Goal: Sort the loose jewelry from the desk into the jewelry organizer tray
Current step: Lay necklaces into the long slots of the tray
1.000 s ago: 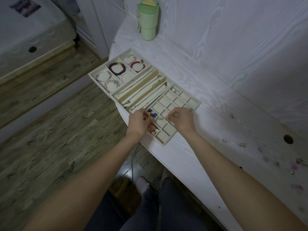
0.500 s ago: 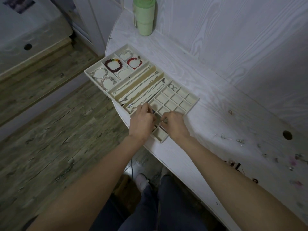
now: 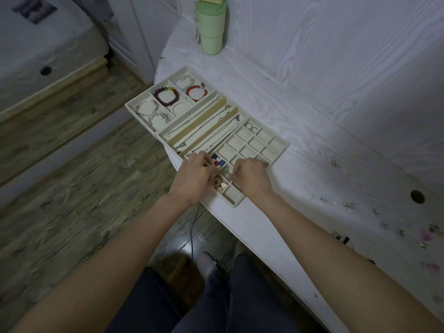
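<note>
The cream jewelry organizer tray (image 3: 278,153) lies at the desk's rounded left end. Its far section holds bracelets (image 3: 167,95), the middle one necklaces (image 3: 206,131), and the near one is a grid of small cells. Both hands hover over the grid's near corner. My left hand (image 3: 194,175) has its fingers curled down over cells that hold blue and red beads (image 3: 218,161) and pale and brown pieces (image 3: 219,185). My right hand (image 3: 251,179) is knuckles up, fingertips tucked toward a small greenish piece (image 3: 224,170). Whether either hand pinches anything is hidden.
Loose small jewelry (image 3: 348,205) is scattered over the white desk (image 3: 300,179) to the right, with pink pieces (image 3: 425,235) near the frame edge. A green tumbler (image 3: 211,32) stands at the back by the wall. A round hole (image 3: 417,197) pierces the desk. Wooden floor lies left.
The hands, pressed together over the near cells half a second ago, have drawn slightly apart, so the blue and red beads show between them again.
</note>
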Demonstrator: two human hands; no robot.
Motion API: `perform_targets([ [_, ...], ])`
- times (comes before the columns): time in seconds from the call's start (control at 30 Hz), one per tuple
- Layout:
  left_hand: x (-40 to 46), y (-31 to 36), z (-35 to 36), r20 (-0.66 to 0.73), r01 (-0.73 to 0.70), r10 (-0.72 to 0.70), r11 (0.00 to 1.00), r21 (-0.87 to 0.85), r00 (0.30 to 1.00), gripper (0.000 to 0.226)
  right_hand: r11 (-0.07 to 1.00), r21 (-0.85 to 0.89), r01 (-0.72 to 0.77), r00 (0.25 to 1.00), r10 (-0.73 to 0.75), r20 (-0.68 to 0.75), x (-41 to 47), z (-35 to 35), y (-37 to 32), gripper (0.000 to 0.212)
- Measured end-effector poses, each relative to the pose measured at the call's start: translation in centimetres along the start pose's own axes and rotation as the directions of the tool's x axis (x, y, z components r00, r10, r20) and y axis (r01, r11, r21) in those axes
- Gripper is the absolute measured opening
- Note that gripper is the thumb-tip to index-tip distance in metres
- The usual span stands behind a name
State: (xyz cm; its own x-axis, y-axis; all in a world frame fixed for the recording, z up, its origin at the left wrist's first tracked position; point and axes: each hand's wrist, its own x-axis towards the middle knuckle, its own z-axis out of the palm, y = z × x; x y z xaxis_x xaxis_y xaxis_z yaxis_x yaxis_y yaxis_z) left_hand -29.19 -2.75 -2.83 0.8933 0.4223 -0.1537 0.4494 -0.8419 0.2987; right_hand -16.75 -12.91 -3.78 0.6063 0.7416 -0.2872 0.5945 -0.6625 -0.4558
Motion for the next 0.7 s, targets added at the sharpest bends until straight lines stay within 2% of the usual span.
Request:
perform_targets([
  [0.2, 0.7, 1.3, -0.1, 0.098, -0.037, 0.014, 0.97, 0.239, 0.995, 0.04, 0.995, -0.082, -0.062, 0.998, 0.061, -0.015, 0.4, 0.5, -0.8, 0.005],
  [0.4, 1.2, 1.5, -0.7, 0.107, -0.063, 0.034, 0.957, 0.285, 0.994, 0.033, 0.991, -0.1, -0.088, 0.992, 0.078, -0.096, 0.5, 0.7, -1.4, 0.02],
  [0.5, 1.4, 1.4, -0.6, 0.127, -0.064, 0.028, 0.954, 0.293, 0.992, 0.034, 0.992, -0.09, -0.086, 0.993, 0.079, -0.084, 0.4, 0.2, -1.2, 0.023],
  [0.7, 1.7, 1.1, -1.0, 0.17, -0.11, 0.062, 0.95, 0.292, 0.983, 0.042, 0.975, -0.221, 0.031, 0.999, -0.037, -0.023, -0.4, 0.3, -0.7, 0.024],
])
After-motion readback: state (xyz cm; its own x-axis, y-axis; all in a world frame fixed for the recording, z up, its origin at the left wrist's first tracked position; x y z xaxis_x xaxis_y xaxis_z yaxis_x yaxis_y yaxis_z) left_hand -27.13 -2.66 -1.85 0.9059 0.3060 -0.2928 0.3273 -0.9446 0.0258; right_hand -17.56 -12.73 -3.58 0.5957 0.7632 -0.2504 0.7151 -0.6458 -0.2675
